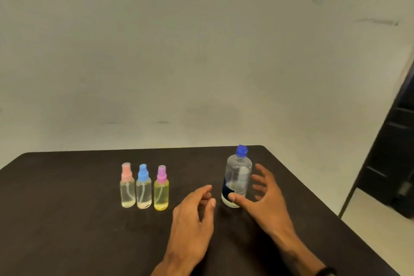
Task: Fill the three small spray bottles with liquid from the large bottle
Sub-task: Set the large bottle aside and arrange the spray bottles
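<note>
Large bottle (238, 177) stands upright (cap up); right hand (266, 197) spread beside it, holding nothing.

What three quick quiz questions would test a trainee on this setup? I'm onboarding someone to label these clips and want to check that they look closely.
1. True or false: the large bottle still has its blue cap on.
2. Which small spray bottle stands nearest the large bottle? A) pink-topped bottle B) blue-topped bottle C) purple-topped bottle
3. Fill in: the right hand is spread open around the large bottle, and the left hand holds ____.

Key: 1 true. 2 C. 3 nothing.
</note>
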`<state>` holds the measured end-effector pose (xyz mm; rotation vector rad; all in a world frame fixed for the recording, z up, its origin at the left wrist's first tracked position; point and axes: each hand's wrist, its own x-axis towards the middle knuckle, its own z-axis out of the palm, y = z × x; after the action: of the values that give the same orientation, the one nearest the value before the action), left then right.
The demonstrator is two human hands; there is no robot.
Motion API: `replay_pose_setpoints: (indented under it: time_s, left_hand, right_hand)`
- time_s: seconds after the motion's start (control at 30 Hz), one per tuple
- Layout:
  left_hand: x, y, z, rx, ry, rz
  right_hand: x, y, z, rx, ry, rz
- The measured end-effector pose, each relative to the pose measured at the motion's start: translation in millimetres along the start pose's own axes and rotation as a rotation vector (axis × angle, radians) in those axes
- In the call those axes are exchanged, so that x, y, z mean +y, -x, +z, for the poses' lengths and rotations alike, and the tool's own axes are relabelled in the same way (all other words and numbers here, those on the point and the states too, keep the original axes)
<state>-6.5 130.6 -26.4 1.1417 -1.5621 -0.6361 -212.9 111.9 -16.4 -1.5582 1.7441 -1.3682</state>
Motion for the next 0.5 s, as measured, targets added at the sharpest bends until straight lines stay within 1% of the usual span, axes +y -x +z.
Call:
replay_pose_setpoints:
  time_s: [0.07, 0.17, 0.33, 0.5]
  left_hand:
    - [4.7, -12.7, 16.3, -0.018, 0.020, -0.042]
    - [12.2, -24.4, 37.1, -0.052, 0.010, -0.066]
    - [16.6, -39.2, 57.0, -0.070, 0.035, -0.107]
    - [18.3, -55.1, 70.4, -0.101, 0.078, -0.133]
  right_hand:
    - [0.6, -3.7, 0.8, -0.049, -0.023, -0.008]
    - [-0.7, -9.5, 2.6, -0.067, -0.051, -0.029]
    - [-2.7, -29.0, -6.1, -0.038, -0.036, -0.013]
    - [-3.3, -80.0, -14.5, 0.003, 0.015, 0.010]
